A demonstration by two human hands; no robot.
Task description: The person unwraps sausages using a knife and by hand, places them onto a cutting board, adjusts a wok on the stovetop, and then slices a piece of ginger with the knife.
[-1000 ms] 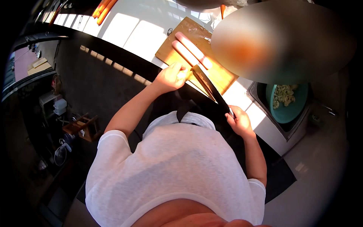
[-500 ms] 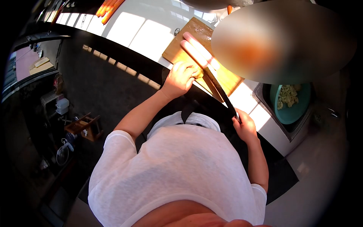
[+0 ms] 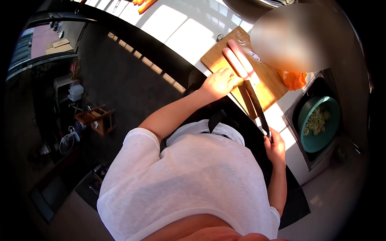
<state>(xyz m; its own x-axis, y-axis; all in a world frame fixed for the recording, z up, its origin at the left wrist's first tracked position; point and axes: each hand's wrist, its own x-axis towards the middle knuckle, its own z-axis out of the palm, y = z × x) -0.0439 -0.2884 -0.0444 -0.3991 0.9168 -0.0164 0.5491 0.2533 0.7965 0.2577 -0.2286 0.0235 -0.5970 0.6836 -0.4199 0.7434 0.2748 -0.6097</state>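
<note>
My left hand (image 3: 219, 85) is closed, its fingertips on a small yellowish lump (image 3: 238, 82) at the near edge of a wooden cutting board (image 3: 273, 90). The kind of lump is hard to tell. In my right hand (image 3: 276, 147) is the handle of a long kitchen knife (image 3: 257, 102). Its dark blade slants over the board, the tip beside the lump and my left fingers; contact cannot be made out. Two pink sausages (image 3: 235, 62) lie side by side on the board, just beyond the blade tip.
An orange bag (image 3: 292, 80) lies at the board's right. A teal bowl (image 3: 333, 127) with pale chopped food sits in the sink (image 3: 290, 117). Carrots (image 3: 145, 5) lie at the counter's far edge. A wooden stool (image 3: 102, 120) stands on the floor at left. A blurred patch hides the upper right.
The camera view has shifted, so the counter and board appear farther right and lower. The orange bag shows more clearly. Both hands keep their hold, and the blade tip stays near my left fingers.
</note>
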